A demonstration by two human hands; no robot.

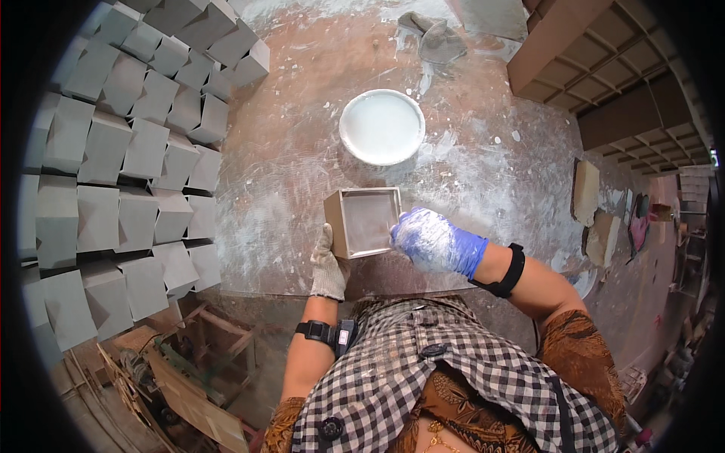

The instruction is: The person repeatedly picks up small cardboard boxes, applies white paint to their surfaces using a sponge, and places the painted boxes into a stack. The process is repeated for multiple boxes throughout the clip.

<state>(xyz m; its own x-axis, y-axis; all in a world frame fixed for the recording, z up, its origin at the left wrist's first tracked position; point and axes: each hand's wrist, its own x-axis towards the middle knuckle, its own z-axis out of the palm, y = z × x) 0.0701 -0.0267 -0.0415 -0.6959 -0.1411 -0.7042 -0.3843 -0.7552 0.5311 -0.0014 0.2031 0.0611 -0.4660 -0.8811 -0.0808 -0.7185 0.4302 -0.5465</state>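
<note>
Hands, left [330,266] and right [430,240], grip square box [364,222], opening upward.

Even, soft daylight, faint shadows, sharp centre, strong fisheye bending and black vignette at the rim

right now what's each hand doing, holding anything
Left hand: closed on the left wall of the square box, holding it.
Right hand: at the box's right edge, fingers inside; grip cannot be told.

Gloved left hand [330,264] and right hand [432,240], both gripping
</note>
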